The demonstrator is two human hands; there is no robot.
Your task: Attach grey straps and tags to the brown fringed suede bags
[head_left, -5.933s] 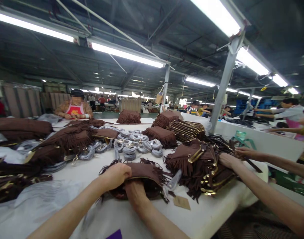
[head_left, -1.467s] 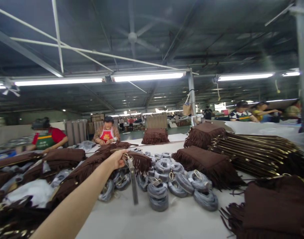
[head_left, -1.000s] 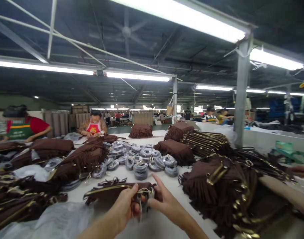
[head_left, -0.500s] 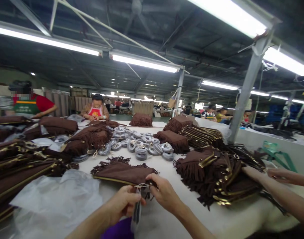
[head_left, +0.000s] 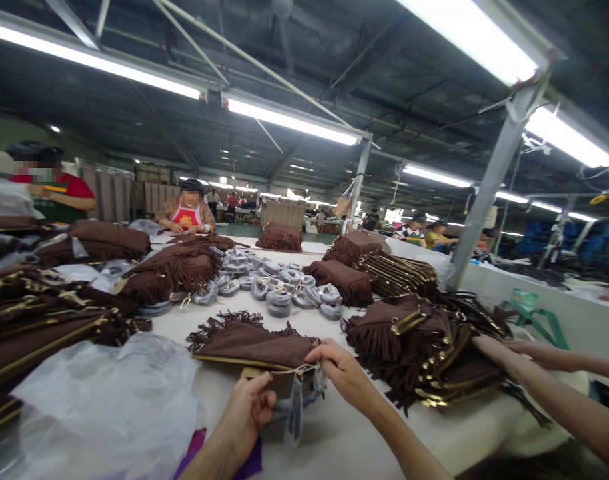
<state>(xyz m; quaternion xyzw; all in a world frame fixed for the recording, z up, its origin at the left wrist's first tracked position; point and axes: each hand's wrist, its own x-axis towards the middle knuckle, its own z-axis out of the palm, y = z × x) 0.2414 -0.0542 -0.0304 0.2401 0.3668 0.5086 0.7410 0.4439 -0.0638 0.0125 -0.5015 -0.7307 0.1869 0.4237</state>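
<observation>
A dark brown fringed bag [head_left: 264, 345] with a gold zipper edge lies on the white table in front of me. My right hand [head_left: 340, 373] pinches its right end, where a white string loops out. From that string hangs a small clear-and-grey tag [head_left: 295, 408]. My left hand [head_left: 250, 408] is closed, thumb against curled fingers, at the bag's near edge beside a tan piece [head_left: 254, 373]. Under the edge, between my hands, shows a grey wrapped coil [head_left: 312, 393], partly hidden by the tag.
Crumpled white plastic [head_left: 109, 400] lies at left, beside stacked brown bags [head_left: 39, 347]. Several grey wrapped coils [head_left: 278, 301] cover the middle. At right, another person's hands [head_left: 499, 350] touch a pile of fringed bags [head_left: 409, 340]. Purple material [head_left: 249, 460] shows below my left wrist.
My hands have moved apart, the left going left and down, the right shifting right. The tag swings further right, and the tan piece and grey coil now show under the bag's edge.
</observation>
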